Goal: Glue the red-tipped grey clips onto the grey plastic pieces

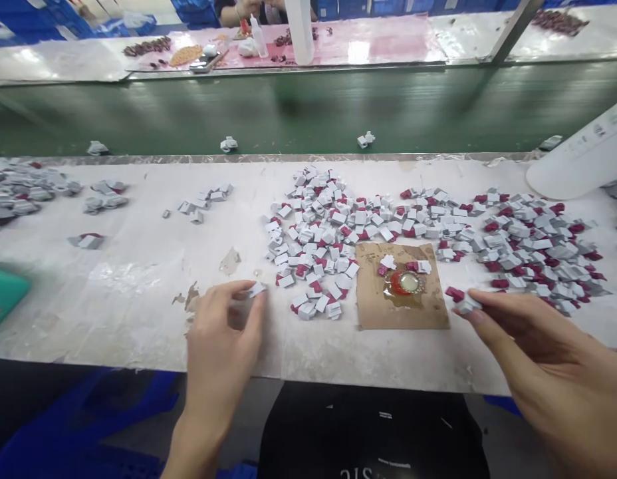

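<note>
Between the thumb and forefinger of my left hand [226, 329] is a small grey plastic piece [256, 289], held just above the table. My right hand [532, 352] pinches a grey and maroon plastic piece [463, 299] by its grey end, the maroon end pointing left. Between my hands lies a square of brown cardboard [373, 313] with a wet patch. On it stand a small round red container [403, 283] with a pale centre and two grey and maroon pieces [419, 267]. Behind spreads a heap of similar pieces [318, 233].
Another heap [532, 246] lies at the right, near a white cylinder [578, 159]. Grey parts [24, 189] are piled at the far left, above a teal object [6, 293]. A green conveyor belt [288, 110] carries a few grey parts. A person's hands [248, 8] show across it.
</note>
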Available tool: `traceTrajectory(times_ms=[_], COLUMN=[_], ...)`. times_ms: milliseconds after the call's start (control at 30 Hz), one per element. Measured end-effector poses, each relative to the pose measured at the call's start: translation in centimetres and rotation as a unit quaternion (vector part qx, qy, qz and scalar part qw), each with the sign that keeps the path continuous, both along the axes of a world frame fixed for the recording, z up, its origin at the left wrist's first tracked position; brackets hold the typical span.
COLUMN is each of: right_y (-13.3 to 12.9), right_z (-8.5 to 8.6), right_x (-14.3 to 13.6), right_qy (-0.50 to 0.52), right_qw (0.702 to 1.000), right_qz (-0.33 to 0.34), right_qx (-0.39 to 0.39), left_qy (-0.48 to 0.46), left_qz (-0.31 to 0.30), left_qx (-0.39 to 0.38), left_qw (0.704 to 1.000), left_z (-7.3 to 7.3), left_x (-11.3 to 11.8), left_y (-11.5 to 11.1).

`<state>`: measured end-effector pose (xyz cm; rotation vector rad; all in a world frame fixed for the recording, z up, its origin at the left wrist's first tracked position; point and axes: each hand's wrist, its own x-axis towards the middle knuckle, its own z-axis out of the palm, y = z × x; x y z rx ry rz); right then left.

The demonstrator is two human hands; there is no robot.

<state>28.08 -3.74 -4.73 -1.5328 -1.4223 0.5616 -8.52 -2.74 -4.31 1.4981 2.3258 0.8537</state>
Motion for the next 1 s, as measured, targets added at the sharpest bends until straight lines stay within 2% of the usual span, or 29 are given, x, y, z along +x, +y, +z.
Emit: traceTrajectory(times_ms=[100, 233, 367, 533, 633, 700, 867, 1000], right_y=[1.1, 1.9, 2.4, 2.9, 3.0, 3.1, 3.3, 3.2], right_z=[1.0, 1.2, 0.9, 1.0, 1.3, 1.4, 1.6, 2.1], right_x=[-1.4, -1.8, -2.2, -2.8, -2.9, -2.9, -3.0, -3.2], right_qy=[-0.019, -0.02, -0.022, -0.027, -0.033, -0.037, -0.044, 0.008], right_qw=[0.999, 0.997, 0.997, 0.996, 0.996, 0.995, 0.994, 0.997], right_qz=[0.033, 0.074, 0.079, 0.089, 0.087, 0.09, 0.095, 0.08], right_qx=[-0.012, -0.001, -0.008, -0.011, -0.004, -0.001, -0.005, -0.01], left_qy=[-0.032, -0.009, 0.019, -0.043, -0.121, -0.176, -0.218, -0.298], left_qz=[0.011, -0.083, -0.105, -0.082, -0.015, 0.004, -0.045, -0.107], left_qx=[-0.002, 0.002, -0.009, -0.037, -0.012, 0.005, 0.07, 0.038], left_qw=[0.999, 0.997, 0.994, 0.995, 0.992, 0.984, 0.972, 0.948], left_z=[0.9, 1.4, 0.9, 0.0, 0.2, 0.7, 1.8, 2.3], left_x=[-0.1, -0.8, -1.1, -0.6, 0.4, 1.4, 3.9, 6.7], left_y=[-0.4, -1.2, -1.4, -1.2, -1.2, -1.2, -0.6, 0.4])
